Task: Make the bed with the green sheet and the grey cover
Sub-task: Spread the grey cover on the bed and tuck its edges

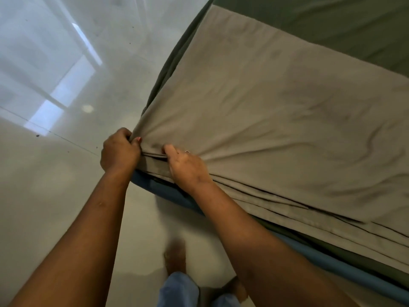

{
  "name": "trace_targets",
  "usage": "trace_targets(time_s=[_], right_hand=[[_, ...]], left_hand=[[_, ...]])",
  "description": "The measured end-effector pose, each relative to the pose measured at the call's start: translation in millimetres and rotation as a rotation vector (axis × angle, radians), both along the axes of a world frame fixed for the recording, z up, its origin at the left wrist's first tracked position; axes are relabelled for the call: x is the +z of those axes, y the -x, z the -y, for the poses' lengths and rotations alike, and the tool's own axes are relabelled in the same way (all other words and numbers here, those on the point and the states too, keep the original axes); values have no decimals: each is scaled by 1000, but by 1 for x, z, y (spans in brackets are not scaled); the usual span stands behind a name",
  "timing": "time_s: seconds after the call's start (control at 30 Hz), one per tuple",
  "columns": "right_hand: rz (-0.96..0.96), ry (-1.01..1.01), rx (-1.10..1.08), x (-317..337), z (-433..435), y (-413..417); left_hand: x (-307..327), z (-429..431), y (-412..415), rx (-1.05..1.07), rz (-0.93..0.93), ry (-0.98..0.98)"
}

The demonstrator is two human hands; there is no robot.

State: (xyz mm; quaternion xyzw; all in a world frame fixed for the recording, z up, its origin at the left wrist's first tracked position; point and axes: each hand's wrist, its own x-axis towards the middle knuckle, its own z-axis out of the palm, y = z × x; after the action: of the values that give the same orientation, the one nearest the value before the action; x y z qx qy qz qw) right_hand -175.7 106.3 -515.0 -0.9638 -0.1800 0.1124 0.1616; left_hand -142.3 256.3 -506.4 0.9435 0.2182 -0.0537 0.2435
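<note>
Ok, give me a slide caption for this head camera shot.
Left hand and right hand grip the corner of the folded grey fabric cover over the green bed sheet.

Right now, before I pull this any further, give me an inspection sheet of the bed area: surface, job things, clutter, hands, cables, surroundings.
Surface: bed, its blue edge showing under the bedding at the near corner.
Job's things: grey cover lies over the green sheet, stacked in folds along the near edge and creased toward the corner.
Clutter: nothing seen.
Grippers: left hand grips the cover's corner; right hand grips the cover just beside it.
Cables: nothing seen.
Surroundings: glossy pale floor with reflections and a few dark specks; blurred foot below.
</note>
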Motion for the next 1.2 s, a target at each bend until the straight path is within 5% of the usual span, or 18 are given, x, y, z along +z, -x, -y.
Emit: trace_targets(time_s=[0.13, 0.23, 0.3, 0.4, 0.6, 0.73, 1.07, 1.2], right_hand=[[-241, -207, 40, 11, 3, -29], [13, -345, -48, 10, 11, -40], [168, -234, -167, -4, 29, -46], [128, 82, -369, -26, 84, -44], [95, 286, -877, -44, 221, -13], [52, 245, -1163, -34, 255, -58], [-33, 121, -390, -31, 149, -152], [60, 194, -420, -44, 199, -173]], left_hand=[[9, 19, -25, -85, 102, -132], [16, 41, -48, -267, 189, -97], [11, 61, -64, -438, 187, -63], [-12, 84, -79, -662, -64, -116], [-29, 97, -74, -452, -165, -164], [-7, 143, -126, -368, -180, -179], [-4, 164, -226, -323, -303, -34], [-8, 173, -256, -401, -239, -34]])
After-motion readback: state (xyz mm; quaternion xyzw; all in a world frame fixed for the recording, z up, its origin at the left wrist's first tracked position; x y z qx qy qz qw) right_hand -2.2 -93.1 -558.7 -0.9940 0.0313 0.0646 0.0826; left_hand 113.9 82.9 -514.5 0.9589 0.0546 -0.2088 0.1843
